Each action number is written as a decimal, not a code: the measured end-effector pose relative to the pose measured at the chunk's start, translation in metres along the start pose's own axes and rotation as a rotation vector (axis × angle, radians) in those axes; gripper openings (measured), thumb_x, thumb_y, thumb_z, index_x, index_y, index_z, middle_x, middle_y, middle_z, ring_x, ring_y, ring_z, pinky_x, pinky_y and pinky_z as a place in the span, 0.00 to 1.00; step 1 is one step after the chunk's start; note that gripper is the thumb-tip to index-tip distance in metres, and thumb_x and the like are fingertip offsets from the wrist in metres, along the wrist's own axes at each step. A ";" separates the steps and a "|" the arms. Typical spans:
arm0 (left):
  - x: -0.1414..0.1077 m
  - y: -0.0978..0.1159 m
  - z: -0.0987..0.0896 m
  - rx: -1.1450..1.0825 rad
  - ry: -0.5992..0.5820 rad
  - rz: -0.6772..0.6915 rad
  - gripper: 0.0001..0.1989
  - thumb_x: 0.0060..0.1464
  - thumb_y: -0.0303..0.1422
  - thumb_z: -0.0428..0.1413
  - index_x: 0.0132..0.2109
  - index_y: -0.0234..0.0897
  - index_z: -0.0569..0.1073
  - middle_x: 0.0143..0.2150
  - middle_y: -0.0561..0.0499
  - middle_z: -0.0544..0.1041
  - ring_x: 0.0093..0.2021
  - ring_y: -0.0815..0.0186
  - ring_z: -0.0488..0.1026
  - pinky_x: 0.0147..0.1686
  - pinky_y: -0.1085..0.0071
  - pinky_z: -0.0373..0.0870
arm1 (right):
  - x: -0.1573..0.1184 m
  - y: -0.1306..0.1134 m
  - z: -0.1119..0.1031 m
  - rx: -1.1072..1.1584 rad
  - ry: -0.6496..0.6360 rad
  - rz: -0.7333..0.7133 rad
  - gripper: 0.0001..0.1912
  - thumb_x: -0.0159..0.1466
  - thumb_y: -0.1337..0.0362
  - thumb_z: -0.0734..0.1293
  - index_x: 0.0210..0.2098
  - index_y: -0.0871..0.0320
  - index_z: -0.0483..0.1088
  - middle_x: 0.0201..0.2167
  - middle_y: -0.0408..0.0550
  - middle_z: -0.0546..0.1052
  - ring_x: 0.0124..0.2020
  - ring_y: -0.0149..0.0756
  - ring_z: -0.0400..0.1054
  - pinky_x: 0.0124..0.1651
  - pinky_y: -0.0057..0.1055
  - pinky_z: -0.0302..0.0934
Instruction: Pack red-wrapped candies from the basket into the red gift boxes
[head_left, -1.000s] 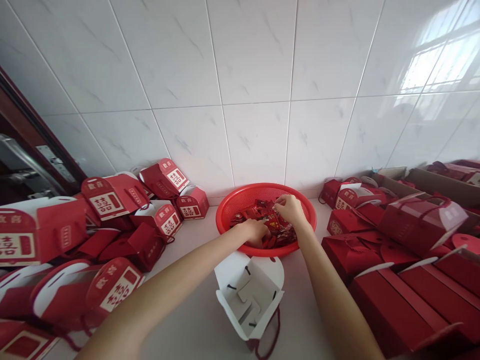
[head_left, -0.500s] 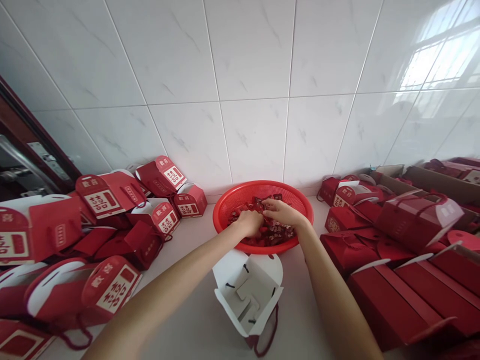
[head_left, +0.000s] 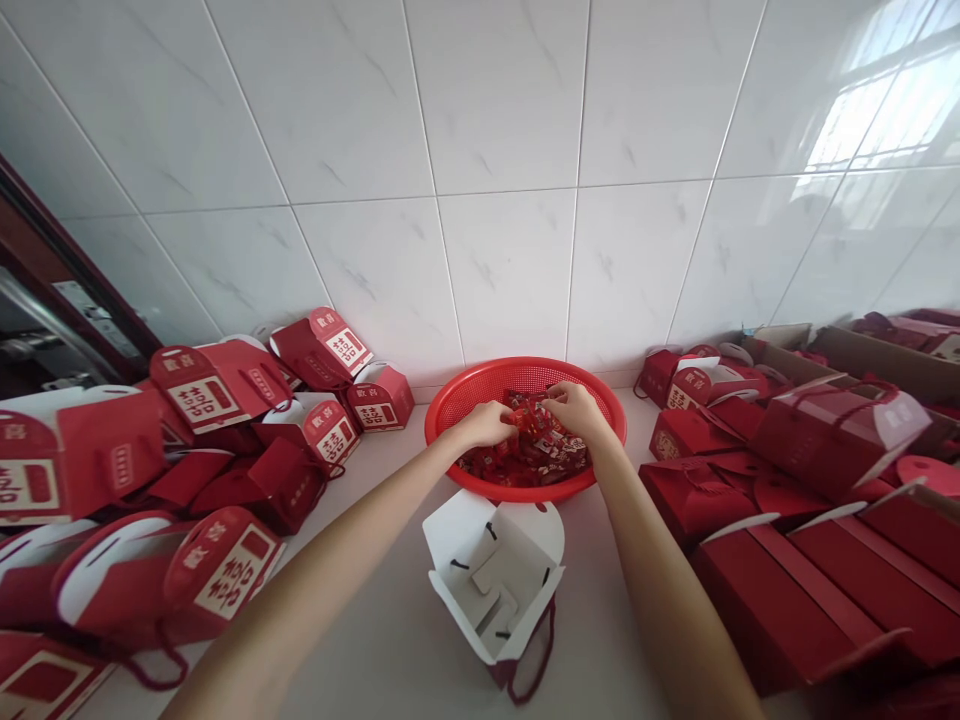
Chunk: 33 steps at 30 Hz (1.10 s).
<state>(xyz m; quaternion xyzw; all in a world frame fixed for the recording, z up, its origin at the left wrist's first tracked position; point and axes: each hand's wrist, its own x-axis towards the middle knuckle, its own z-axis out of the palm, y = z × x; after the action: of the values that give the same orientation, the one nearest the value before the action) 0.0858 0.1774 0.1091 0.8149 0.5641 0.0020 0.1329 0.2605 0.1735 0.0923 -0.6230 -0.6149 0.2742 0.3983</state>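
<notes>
A red plastic basket (head_left: 600, 480) with a mesh wall stands against the tiled wall and holds many small red-wrapped candies (head_left: 559, 455). Over its left side, my left hand (head_left: 489, 424) is closed, with a bright red wrapped candy at its fingertips. My right hand (head_left: 576, 408) is over the right side, thumb and fingers pinched together; what lies between them is too small to make out. Just in front of the basket, between my forearms, sits an open gift box (head_left: 469, 530). Its white inside faces up, and a dark red cord handle (head_left: 540, 660) hangs at its right.
Red gift boxes (head_left: 225, 390) with white character panels are piled on the left. More red boxes (head_left: 795, 590) crowd the right side, some closed, with cardboard cartons (head_left: 862, 355) behind them. White tiles (head_left: 502, 260) rise behind the counter (head_left: 382, 480).
My hands have drawn apart: the left moved slightly left and up, the right shifted right and up. More candies show between them. The open box stays in place.
</notes>
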 end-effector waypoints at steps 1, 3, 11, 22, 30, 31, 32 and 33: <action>-0.001 -0.001 -0.003 0.003 -0.003 0.004 0.10 0.59 0.35 0.52 0.42 0.41 0.78 0.41 0.51 0.83 0.41 0.63 0.79 0.36 0.74 0.71 | 0.000 0.001 0.000 -0.004 0.002 0.000 0.08 0.57 0.68 0.66 0.37 0.59 0.75 0.32 0.47 0.79 0.31 0.35 0.72 0.33 0.27 0.62; -0.004 -0.004 -0.012 0.034 -0.009 0.003 0.12 0.58 0.37 0.55 0.45 0.42 0.78 0.46 0.50 0.82 0.47 0.61 0.78 0.40 0.73 0.72 | 0.000 0.002 0.001 -0.012 0.007 -0.002 0.09 0.57 0.68 0.66 0.37 0.59 0.75 0.32 0.47 0.79 0.32 0.35 0.72 0.33 0.27 0.62; -0.023 -0.003 -0.027 0.277 -0.276 -0.112 0.19 0.38 0.42 0.66 0.39 0.37 0.81 0.44 0.40 0.82 0.43 0.49 0.79 0.40 0.63 0.75 | -0.001 -0.002 0.000 -0.098 -0.014 0.023 0.07 0.57 0.69 0.67 0.35 0.58 0.75 0.35 0.50 0.80 0.38 0.40 0.74 0.33 0.28 0.61; -0.012 -0.001 -0.003 0.296 -0.422 -0.071 0.26 0.33 0.37 0.68 0.44 0.35 0.80 0.49 0.37 0.80 0.49 0.45 0.76 0.44 0.62 0.74 | -0.009 -0.008 -0.003 -0.272 -0.194 0.117 0.00 0.55 0.68 0.69 0.28 0.59 0.72 0.29 0.53 0.77 0.31 0.43 0.73 0.31 0.32 0.60; -0.011 -0.020 0.001 0.135 -0.323 0.007 0.24 0.34 0.40 0.67 0.43 0.38 0.80 0.42 0.43 0.82 0.44 0.49 0.78 0.41 0.65 0.74 | -0.014 -0.017 -0.005 -0.280 -0.338 0.159 0.07 0.59 0.66 0.69 0.37 0.62 0.73 0.31 0.52 0.77 0.25 0.36 0.71 0.26 0.28 0.60; -0.010 -0.021 0.002 0.106 -0.299 0.015 0.22 0.33 0.40 0.67 0.40 0.38 0.80 0.39 0.44 0.82 0.42 0.50 0.78 0.39 0.66 0.74 | -0.014 -0.017 -0.005 -0.278 -0.344 0.162 0.08 0.60 0.66 0.69 0.38 0.63 0.73 0.33 0.53 0.78 0.25 0.35 0.71 0.26 0.28 0.60; -0.009 -0.023 0.004 0.069 -0.257 0.028 0.19 0.33 0.41 0.67 0.36 0.38 0.81 0.35 0.45 0.82 0.39 0.52 0.78 0.38 0.67 0.74 | -0.014 -0.017 -0.005 -0.276 -0.347 0.164 0.09 0.60 0.66 0.68 0.40 0.63 0.73 0.35 0.54 0.78 0.26 0.35 0.71 0.26 0.28 0.60; -0.009 -0.024 0.005 0.030 -0.207 0.044 0.17 0.33 0.40 0.68 0.33 0.37 0.80 0.31 0.46 0.81 0.37 0.53 0.77 0.37 0.67 0.73 | -0.014 -0.017 -0.005 -0.274 -0.349 0.165 0.11 0.61 0.66 0.68 0.42 0.63 0.73 0.36 0.54 0.78 0.26 0.35 0.71 0.26 0.27 0.60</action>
<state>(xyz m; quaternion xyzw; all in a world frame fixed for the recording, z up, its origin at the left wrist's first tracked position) 0.0618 0.1759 0.1003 0.8248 0.5294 -0.0878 0.1781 0.2544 0.1579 0.1069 -0.6625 -0.6529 0.3234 0.1737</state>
